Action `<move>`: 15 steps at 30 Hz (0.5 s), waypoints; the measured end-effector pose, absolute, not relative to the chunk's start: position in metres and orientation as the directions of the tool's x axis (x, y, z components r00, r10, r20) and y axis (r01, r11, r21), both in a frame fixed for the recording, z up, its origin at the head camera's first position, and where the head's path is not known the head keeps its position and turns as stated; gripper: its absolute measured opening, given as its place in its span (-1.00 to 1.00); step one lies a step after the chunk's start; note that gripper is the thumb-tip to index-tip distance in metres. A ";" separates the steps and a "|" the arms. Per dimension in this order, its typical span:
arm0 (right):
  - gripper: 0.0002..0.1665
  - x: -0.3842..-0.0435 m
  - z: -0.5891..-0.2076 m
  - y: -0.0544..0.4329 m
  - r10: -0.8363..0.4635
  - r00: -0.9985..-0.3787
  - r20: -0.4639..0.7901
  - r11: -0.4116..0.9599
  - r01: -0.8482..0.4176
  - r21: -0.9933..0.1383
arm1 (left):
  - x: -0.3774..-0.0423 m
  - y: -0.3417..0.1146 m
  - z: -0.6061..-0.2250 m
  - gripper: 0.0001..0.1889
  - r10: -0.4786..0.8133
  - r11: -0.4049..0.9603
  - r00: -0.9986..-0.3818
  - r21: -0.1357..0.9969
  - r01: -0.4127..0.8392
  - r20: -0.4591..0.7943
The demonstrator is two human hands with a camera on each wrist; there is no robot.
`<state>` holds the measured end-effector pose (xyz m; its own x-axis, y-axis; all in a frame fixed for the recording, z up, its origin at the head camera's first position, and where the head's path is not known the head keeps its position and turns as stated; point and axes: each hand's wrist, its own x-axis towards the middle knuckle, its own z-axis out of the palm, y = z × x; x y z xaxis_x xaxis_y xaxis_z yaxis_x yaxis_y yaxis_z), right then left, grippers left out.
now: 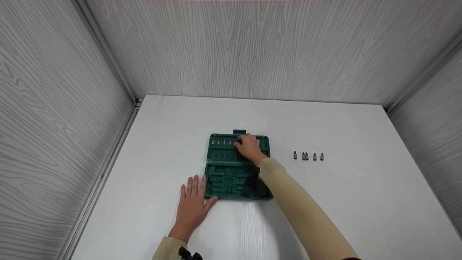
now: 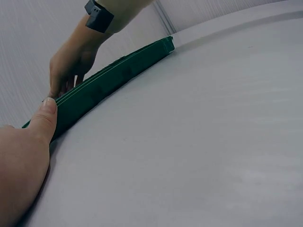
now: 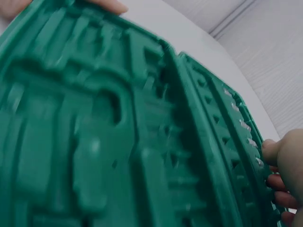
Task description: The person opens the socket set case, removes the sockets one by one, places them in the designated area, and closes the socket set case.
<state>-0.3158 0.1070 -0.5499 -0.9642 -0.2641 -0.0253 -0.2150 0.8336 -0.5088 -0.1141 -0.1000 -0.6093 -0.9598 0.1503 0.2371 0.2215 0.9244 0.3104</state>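
Observation:
A green plastic tool case (image 1: 228, 180) lies unfolded on the white table, its moulded compartments facing up. Small metal bits (image 1: 218, 142) sit in a row at the left of its far half; in the right wrist view these bits (image 3: 245, 125) look silvery. My right hand (image 1: 249, 146) is over that row, thumb and fingers bent close beside the last visible bit (image 3: 259, 162); I cannot tell whether they grip it. My left hand (image 1: 193, 207) lies with straight fingers along the case's near left corner, its thumb (image 2: 45, 118) against the near edge.
Several small dark pointed bits (image 1: 314, 156) stand in a loose line on the table (image 1: 353, 195), right of the case. A latch tab (image 1: 239, 131) sticks out from the case's far edge. Wood-grain panels (image 1: 231, 50) enclose the table at the back and both sides.

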 end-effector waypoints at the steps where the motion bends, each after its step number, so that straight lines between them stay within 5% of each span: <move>1: -0.63 -0.317 -0.549 0.106 -0.243 -0.969 -0.036 0.835 -0.190 -0.516 | -0.114 -0.100 -0.609 -0.17 0.149 0.925 -0.961 0.310 0.219 0.234; 15: -0.59 -0.318 -0.545 0.108 -0.152 -0.978 -0.146 0.831 -0.046 -0.554 | -0.113 -0.096 -0.606 -0.15 0.156 0.929 -0.968 0.304 0.211 0.198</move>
